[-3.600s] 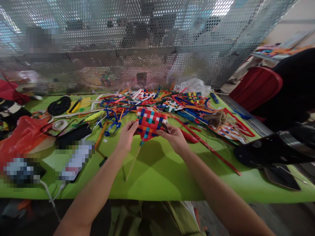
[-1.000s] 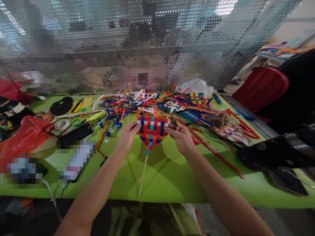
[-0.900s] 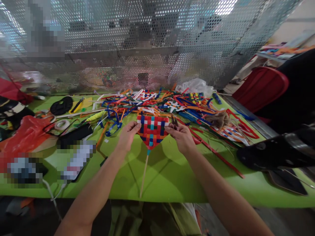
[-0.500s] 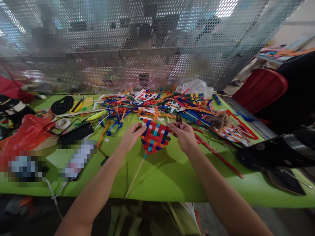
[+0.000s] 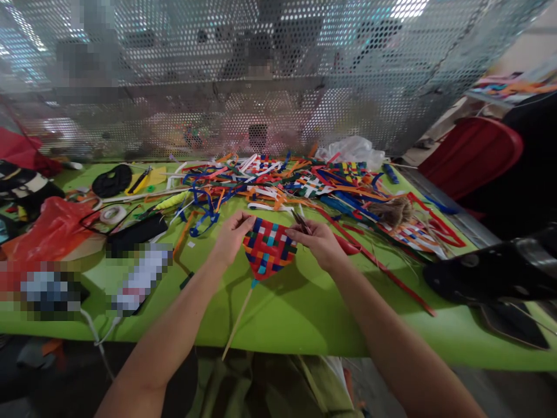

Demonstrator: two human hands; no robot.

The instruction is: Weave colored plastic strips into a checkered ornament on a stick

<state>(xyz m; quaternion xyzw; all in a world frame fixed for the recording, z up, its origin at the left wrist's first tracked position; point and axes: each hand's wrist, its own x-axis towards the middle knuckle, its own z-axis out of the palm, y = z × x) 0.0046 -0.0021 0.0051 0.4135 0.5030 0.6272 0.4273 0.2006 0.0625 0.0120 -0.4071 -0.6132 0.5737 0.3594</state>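
Note:
A woven piece of red, blue, orange and white strips (image 5: 270,249), shaped like a pointed fan, hangs above the green table. Its lower tip is bound in light blue to a thin stick (image 5: 237,325) that reaches the table's front edge. My left hand (image 5: 235,232) pinches the upper left corner, fingers closed. At the upper right corner, my right hand (image 5: 317,241) is closed on what look like scissors (image 5: 301,222); dark blades point up and left, and a red handle shows beside the palm. Its thumb and fingertips also touch the woven edge.
A heap of coloured strips (image 5: 261,180) spreads across the back, with a twine bundle (image 5: 394,212) at its right. To the left lie a red plastic bag (image 5: 61,226), a tape roll (image 5: 112,215) and a black case (image 5: 137,235). A perforated metal screen (image 5: 195,87) stands behind.
The woven piece has shifted slightly down and left with both hands. In my right hand the scissor blades have tilted from upright toward the left, nearer the woven edge.

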